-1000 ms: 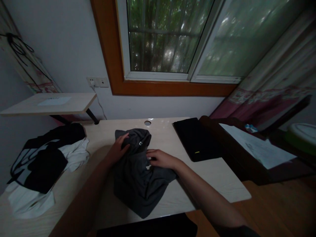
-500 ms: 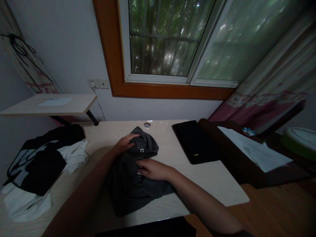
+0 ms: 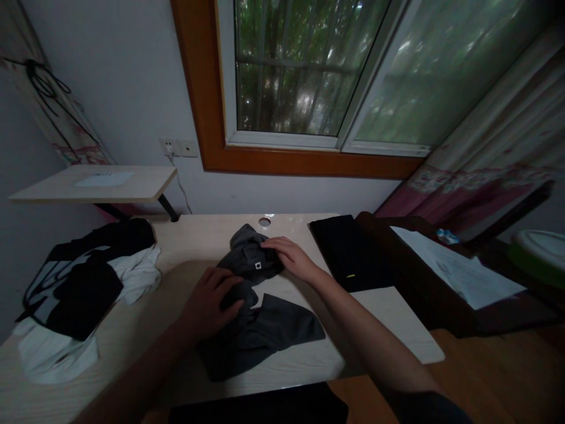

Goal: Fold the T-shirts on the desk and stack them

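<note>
Left hand and right hand seem to arrange dark garment on desk, white label between the 2 grips; whether either is closed, I cannot tell.

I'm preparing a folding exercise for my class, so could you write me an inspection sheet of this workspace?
Surface: pale wood-look table, with a round hole near its back edge.
Job's things: dark grey garment, crumpled, small white label showing.
Clutter: black garment and white cloth heaped at left; flat black item with a yellow mark at right.
Hands: left hand and right hand both on the grey garment; grip unclear.
Cables: thin cable running down from the wall socket; lower end hidden.
Surroundings: window behind, curtains either side, papers at right.
</note>
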`<state>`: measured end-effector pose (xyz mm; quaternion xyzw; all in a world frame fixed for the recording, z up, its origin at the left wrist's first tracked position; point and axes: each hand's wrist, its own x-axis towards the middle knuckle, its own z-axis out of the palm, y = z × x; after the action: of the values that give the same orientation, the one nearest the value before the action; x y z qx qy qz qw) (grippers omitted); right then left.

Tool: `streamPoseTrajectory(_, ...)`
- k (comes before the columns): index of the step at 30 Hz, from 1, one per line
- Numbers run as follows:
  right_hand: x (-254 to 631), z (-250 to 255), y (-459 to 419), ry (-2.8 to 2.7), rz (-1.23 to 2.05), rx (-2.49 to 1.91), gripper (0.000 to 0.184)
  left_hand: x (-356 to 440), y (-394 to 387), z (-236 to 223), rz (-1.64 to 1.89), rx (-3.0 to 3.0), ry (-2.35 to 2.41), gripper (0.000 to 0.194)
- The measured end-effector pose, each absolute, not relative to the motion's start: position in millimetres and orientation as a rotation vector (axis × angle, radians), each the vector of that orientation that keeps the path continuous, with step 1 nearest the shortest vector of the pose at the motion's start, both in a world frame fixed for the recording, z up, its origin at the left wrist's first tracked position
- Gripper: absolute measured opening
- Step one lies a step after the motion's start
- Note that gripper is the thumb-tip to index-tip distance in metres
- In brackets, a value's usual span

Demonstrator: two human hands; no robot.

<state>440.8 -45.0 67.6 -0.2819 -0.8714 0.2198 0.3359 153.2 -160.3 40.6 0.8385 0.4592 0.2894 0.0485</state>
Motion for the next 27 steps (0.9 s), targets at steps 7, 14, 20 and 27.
streamPoseTrajectory(7,399.1,45.8,-24.1,-2.58,0.319,-0.653,0.048,177.1,-180.8,23.3,0.86,2.52,1.557,0.072)
streamPoseTrajectory(14,397.0,44.3,-17.0,-2.604,0.142,-0.959,0.041,165.3,-168.8,17.2,0.788,2.532,1.523,0.078)
streamPoseTrajectory(20,416.9,49.6,-20.6,-2.608,0.048,-1.221,0.04,128.1,-144.3,21.4,0.684,2.497,1.755,0.079)
streamPoseTrajectory(27,440.0,55.7,-45.2,-2.673,0.254,-1.499,0.036,90.1,-109.8,25.1,0.542,2.549,1.903,0.05)
